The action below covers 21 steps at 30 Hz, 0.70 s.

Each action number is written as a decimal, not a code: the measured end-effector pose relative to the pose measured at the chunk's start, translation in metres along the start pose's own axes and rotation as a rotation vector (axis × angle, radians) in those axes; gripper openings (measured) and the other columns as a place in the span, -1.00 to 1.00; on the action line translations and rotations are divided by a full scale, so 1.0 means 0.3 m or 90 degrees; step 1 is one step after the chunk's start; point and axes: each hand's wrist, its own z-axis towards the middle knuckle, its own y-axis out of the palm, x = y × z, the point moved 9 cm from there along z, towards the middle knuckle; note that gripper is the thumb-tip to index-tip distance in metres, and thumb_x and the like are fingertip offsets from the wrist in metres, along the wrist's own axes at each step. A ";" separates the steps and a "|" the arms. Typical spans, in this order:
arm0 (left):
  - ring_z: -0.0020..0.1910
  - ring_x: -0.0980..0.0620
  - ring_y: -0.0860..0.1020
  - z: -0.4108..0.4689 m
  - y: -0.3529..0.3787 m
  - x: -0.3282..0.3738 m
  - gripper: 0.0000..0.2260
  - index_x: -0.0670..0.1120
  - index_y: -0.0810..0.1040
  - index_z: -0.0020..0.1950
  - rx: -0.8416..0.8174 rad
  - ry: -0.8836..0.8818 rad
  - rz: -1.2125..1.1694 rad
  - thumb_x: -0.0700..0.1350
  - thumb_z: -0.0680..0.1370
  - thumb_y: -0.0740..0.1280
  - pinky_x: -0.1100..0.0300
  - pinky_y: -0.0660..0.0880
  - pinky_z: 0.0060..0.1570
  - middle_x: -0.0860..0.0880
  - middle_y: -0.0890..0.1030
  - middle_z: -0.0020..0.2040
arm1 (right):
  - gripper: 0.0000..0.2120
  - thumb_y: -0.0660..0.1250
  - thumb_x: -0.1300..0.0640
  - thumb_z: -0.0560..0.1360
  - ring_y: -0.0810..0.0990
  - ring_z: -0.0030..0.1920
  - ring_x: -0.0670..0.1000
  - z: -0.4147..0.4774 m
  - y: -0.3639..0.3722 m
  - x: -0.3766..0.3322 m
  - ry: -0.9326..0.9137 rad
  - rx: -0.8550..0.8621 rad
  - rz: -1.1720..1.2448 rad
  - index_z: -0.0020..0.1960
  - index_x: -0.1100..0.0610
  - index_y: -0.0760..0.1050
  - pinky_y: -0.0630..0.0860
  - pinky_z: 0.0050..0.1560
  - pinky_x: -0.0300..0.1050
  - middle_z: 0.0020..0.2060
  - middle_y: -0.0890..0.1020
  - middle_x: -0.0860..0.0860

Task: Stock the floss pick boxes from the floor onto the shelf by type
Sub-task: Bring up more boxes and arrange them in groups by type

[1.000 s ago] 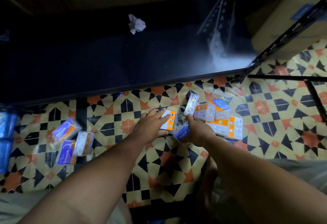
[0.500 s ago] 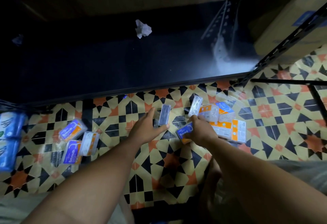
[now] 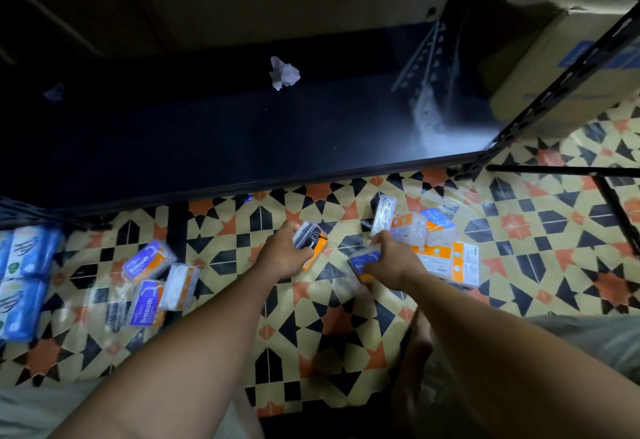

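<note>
On the patterned tile floor, my left hand [image 3: 281, 255] grips a clear floss pick box with an orange end [image 3: 312, 241]. My right hand [image 3: 391, 259] holds a blue and orange box marked "Round" [image 3: 361, 265]. Just right of it lies a heap of orange and clear boxes [image 3: 436, 251], one standing on edge [image 3: 383, 214]. Three boxes marked "Smooth" or turned sideways lie at the left [image 3: 149, 262], [image 3: 147, 302], [image 3: 180, 286]. The black shelf board [image 3: 221, 147] runs across above the hands, low to the floor.
A crumpled white paper [image 3: 284, 73] lies at the back of the shelf. Blue packets [image 3: 24, 279] are stacked at the far left. A cardboard carton [image 3: 561, 67] stands behind the black slanted shelf post [image 3: 554, 81] at the right. My knees frame the bottom.
My left hand has closed around the clear orange-ended box and lifted it off the floor. My right hand keeps the Round box and has raised it slightly.
</note>
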 end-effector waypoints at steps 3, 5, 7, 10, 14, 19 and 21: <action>-0.04 -0.05 0.58 -0.053 -0.052 0.005 -0.60 0.06 0.45 0.26 0.018 0.019 -0.029 -0.11 0.43 0.41 0.05 0.58 -0.05 -0.05 0.57 0.09 | -0.50 0.40 0.08 0.46 0.58 0.02 0.09 -0.032 -0.027 -0.015 0.002 0.017 0.056 0.35 0.06 0.34 0.58 0.04 0.00 0.07 0.57 0.09; -0.07 -0.02 0.57 -0.096 -0.093 0.022 -0.58 0.06 0.46 0.27 0.036 0.029 -0.052 -0.14 0.44 0.42 0.11 0.55 -0.09 -0.04 0.56 0.10 | -0.53 0.40 0.11 0.46 0.58 -0.02 0.08 -0.068 -0.065 -0.044 -0.018 0.041 0.083 0.33 0.10 0.38 0.54 0.01 -0.06 0.01 0.58 0.09; -0.18 0.02 0.56 -0.145 -0.143 0.048 -0.61 0.06 0.47 0.24 0.058 0.046 -0.066 -0.17 0.44 0.42 0.18 0.49 -0.22 -0.05 0.58 0.08 | -0.58 0.39 0.18 0.46 0.57 -0.07 0.07 -0.108 -0.112 -0.077 -0.033 0.067 0.121 0.30 0.14 0.42 0.49 -0.06 -0.11 -0.05 0.58 0.10; -0.18 0.00 0.57 -0.224 -0.239 0.112 -0.63 0.09 0.47 0.17 0.105 0.090 -0.085 -0.16 0.42 0.43 0.14 0.50 -0.20 -0.02 0.60 0.07 | -0.59 0.40 0.23 0.43 0.59 -0.09 0.09 -0.183 -0.195 -0.141 -0.059 0.111 0.187 0.25 0.08 0.45 0.54 -0.13 -0.07 -0.06 0.60 0.08; -0.17 0.08 0.57 -0.349 -0.378 0.234 -0.62 0.13 0.46 0.16 0.175 0.150 -0.112 -0.20 0.44 0.43 0.17 0.49 -0.24 0.10 0.58 0.01 | -0.62 0.42 0.30 0.38 0.59 -0.22 -0.04 -0.304 -0.334 -0.262 -0.155 0.181 0.281 0.12 -0.01 0.51 0.52 -0.27 -0.17 -0.05 0.66 0.04; 0.03 0.08 0.58 -0.506 -0.542 0.393 -0.56 0.29 0.42 0.18 0.269 0.242 -0.124 -0.09 0.40 0.42 0.06 0.60 0.00 0.06 0.57 0.10 | -0.49 0.46 0.25 0.41 0.66 -0.11 -0.02 -0.510 -0.546 -0.414 -0.302 0.264 0.306 0.17 -0.24 0.44 0.63 -0.10 -0.05 -0.01 0.64 -0.08; 0.05 0.10 0.58 -0.570 -0.601 0.467 -0.55 0.33 0.41 0.17 0.297 0.286 -0.125 -0.02 0.36 0.41 0.02 0.61 0.03 0.06 0.57 0.10 | -0.52 0.46 0.24 0.44 0.66 -0.06 0.00 -0.597 -0.623 -0.447 -0.352 0.291 0.314 0.17 -0.25 0.45 0.62 -0.04 0.00 -0.01 0.65 -0.08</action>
